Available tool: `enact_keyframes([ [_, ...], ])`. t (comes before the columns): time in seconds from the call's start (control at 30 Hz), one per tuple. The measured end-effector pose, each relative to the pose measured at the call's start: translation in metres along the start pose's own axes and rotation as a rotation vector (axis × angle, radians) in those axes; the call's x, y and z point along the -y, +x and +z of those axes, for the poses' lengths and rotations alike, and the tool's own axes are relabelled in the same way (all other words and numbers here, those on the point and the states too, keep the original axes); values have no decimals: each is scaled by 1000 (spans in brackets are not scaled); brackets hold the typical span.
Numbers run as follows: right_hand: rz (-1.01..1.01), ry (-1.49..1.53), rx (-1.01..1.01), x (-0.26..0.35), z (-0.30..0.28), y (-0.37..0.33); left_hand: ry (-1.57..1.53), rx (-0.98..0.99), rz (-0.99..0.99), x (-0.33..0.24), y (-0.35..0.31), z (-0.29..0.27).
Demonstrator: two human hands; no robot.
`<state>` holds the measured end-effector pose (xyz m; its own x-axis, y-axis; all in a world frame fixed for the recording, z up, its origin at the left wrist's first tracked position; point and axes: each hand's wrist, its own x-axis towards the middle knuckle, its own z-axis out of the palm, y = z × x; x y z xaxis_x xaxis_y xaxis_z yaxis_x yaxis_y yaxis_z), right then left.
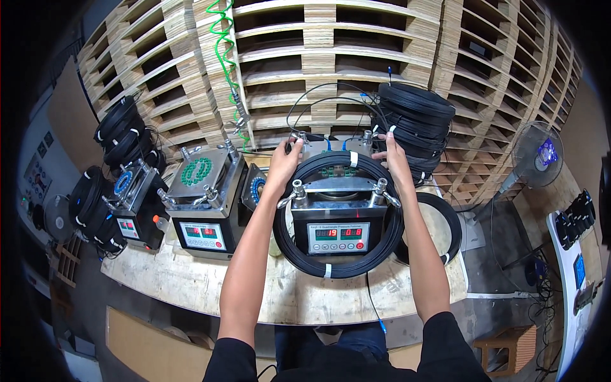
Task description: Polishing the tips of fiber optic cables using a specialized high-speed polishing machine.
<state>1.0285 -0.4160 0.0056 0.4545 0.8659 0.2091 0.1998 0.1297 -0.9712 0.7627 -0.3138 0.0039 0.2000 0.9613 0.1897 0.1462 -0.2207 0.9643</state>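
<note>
A metal bench polishing machine (337, 207) with a red-lit display stands in front of me. A coil of black cable (328, 270), bound with white ties, hangs around its front. Green connector holders sit on the machine's top, and two blue-tipped cable ends rise from its far side. My left hand (286, 163) is closed at the far left corner post (301, 136); what its fingers pinch is hidden. My right hand (395, 162) is beside the far right corner, fingers apart, close to the looping black cable (375, 108). Whether it touches the cable I cannot tell.
Two similar machines (202, 219) (132, 219) stand to the left. Stacked cable coils (417, 121) rise at the back right, and another coil (455, 224) lies on the wooden table (286, 305). A green spiral hose (223, 44) hangs before wooden pallets (318, 32). A fan (538, 156) stands right.
</note>
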Motion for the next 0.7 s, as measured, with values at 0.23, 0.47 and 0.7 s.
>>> enact_keyframes([
  [0.23, -33, -73, -78, 0, 2, 0, 14, 85, -46, -1, 0, -3],
  [0.47, -23, 16, 9, -10, -3, 10, -36, 33, -17, 0, 2, 3],
  [0.7, 17, 91, 28, 0, 3, 0, -19, 1, 24, 8, 7, -3],
])
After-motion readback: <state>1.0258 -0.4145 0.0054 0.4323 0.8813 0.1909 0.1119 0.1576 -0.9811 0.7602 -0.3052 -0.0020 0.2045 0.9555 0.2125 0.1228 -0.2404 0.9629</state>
